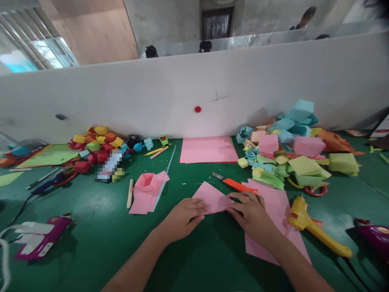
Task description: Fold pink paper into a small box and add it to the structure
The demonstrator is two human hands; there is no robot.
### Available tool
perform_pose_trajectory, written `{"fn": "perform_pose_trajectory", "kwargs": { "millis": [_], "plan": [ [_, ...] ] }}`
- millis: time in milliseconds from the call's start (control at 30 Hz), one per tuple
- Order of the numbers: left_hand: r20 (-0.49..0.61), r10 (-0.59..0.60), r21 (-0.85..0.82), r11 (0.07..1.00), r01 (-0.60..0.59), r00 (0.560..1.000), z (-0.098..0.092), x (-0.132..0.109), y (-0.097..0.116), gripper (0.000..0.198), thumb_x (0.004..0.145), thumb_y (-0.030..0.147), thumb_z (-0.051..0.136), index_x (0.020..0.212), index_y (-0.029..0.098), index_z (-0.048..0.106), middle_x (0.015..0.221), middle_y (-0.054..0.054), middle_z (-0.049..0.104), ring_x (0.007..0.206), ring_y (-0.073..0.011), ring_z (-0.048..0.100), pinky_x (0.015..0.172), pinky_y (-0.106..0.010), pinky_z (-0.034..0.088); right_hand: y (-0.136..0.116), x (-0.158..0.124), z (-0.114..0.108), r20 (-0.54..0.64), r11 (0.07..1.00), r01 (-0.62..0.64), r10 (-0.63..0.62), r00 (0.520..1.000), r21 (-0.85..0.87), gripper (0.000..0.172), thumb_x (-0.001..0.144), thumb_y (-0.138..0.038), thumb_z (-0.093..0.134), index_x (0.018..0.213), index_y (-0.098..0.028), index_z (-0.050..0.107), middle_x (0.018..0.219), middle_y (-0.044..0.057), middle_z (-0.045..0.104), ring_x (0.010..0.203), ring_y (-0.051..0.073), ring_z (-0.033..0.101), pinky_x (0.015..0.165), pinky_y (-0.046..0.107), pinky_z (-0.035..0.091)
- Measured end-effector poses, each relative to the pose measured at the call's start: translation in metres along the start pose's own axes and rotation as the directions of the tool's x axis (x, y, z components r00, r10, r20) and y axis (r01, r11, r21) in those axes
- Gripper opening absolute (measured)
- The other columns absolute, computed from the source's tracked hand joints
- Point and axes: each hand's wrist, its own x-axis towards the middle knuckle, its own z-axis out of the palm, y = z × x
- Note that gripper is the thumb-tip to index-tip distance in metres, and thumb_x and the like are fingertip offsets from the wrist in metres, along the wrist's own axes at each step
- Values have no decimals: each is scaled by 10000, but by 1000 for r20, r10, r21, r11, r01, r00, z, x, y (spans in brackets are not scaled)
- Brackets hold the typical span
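Note:
Both of my hands press on a folded pink paper piece (212, 196) lying on the green table (100, 243). My left hand (184, 218) lies on its lower left edge, fingers bent and pinching the fold. My right hand (252, 213) holds down its right corner, fingers curled over the paper. Under my right wrist lies a larger flat pink sheet (273, 221). An orange utility knife (234, 183) rests just beyond my right hand.
A yellow glue gun (313, 225) lies right of the sheet. Folded pink paper (147, 190) and a wooden stick (130, 193) sit to the left. A pink paper stack (208, 149), heaps of folded coloured paper (288, 146) (97, 144) and a white partition (194, 81) line the back.

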Motion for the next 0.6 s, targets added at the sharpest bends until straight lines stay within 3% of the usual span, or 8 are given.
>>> {"fn": "perform_pose_trajectory", "kwargs": {
  "millis": [67,167,233,300,367,467,600],
  "plan": [
    [-52,-109,-54,993,106,993,1,1,-1,266,1018,270,484,1038,231,746,1169,-52,759,1162,-210,679,997,-360,523,-2,1,-3,18,999,-21,20,1000,49,294,1005,-356,490,981,-347,783,1212,33,720,1166,311,565,958,543,383],
    [-83,-284,-75,958,278,955,5,3,0,364,1021,327,459,775,210,700,861,-31,764,829,-203,717,739,-309,544,-6,3,-7,55,993,-48,42,998,112,328,1009,-357,463,882,-300,759,1108,43,737,1082,283,611,936,513,398],
    [-123,-360,-69,933,353,925,8,4,0,269,1000,311,476,892,218,705,826,-13,740,752,-196,688,676,-300,519,-9,4,-6,68,991,-61,54,996,116,342,1007,-334,456,801,-266,720,1041,47,737,1003,266,630,922,499,399],
    [-188,-392,-62,920,387,901,12,4,1,218,955,261,517,1106,219,670,927,-25,744,825,-210,690,707,-309,523,-12,4,-3,50,994,-77,73,996,84,301,998,-313,469,819,-252,703,992,51,733,938,254,633,905,484,401],
    [-240,-387,-36,920,390,890,16,4,1,349,913,207,540,1259,206,591,982,-44,735,878,-222,685,744,-324,529,-16,3,2,-18,996,-88,89,996,31,227,979,-271,489,997,-249,714,1035,66,731,960,264,627,902,474,402],
    [-256,-290,75,945,318,922,19,3,2,404,918,152,506,1316,209,550,1030,-66,711,922,-229,665,796,-357,523,-26,2,9,-103,999,-23,19,995,-35,381,965,-172,461,1294,-247,637,1238,94,692,1104,287,586,939,465,390],
    [-198,-183,203,954,223,963,20,2,7,295,939,111,461,1134,221,653,1134,-86,654,981,-240,618,848,-403,497,-42,-1,15,-17,991,134,-135,991,-25,402,977,-146,447,1294,-289,650,1333,56,670,1161,277,565,1004,483,337]
  ]
}}
